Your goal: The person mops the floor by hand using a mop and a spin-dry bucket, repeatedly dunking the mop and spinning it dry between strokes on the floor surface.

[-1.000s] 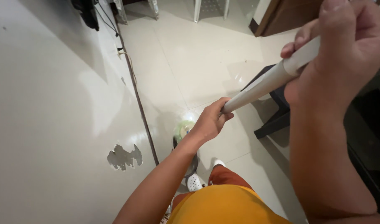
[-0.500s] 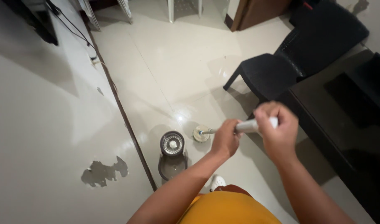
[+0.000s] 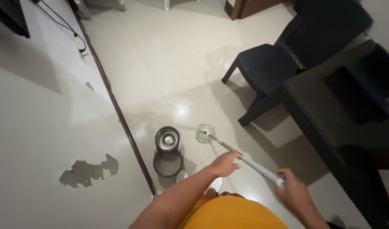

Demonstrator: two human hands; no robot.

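Wall (image 3: pixel 37 127): patch of paint missing low down. Spin-mop bucket (image 3: pixel 167 150) stands against the wall's base, wringer basket at its far end, contents not discernible. Glossy cream tiled floor (image 3: pixel 160 55). Round mop head (image 3: pixel 205 132) lies flat just right of the bucket. Left hand (image 3: pixel 225 163) wraps the mop handle (image 3: pixel 245 159) mid-shaft; right hand (image 3: pixel 294 193) closes around its upper end. Black chair (image 3: pixel 296 51) and dark table (image 3: pixel 351 123) stand right.

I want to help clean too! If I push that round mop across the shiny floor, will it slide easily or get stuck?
The mop head is small, round and flat on glossy tiles, so it probably glides easily. The long thin handle, held by the left hand and right hand, looks stiff and fairly light.
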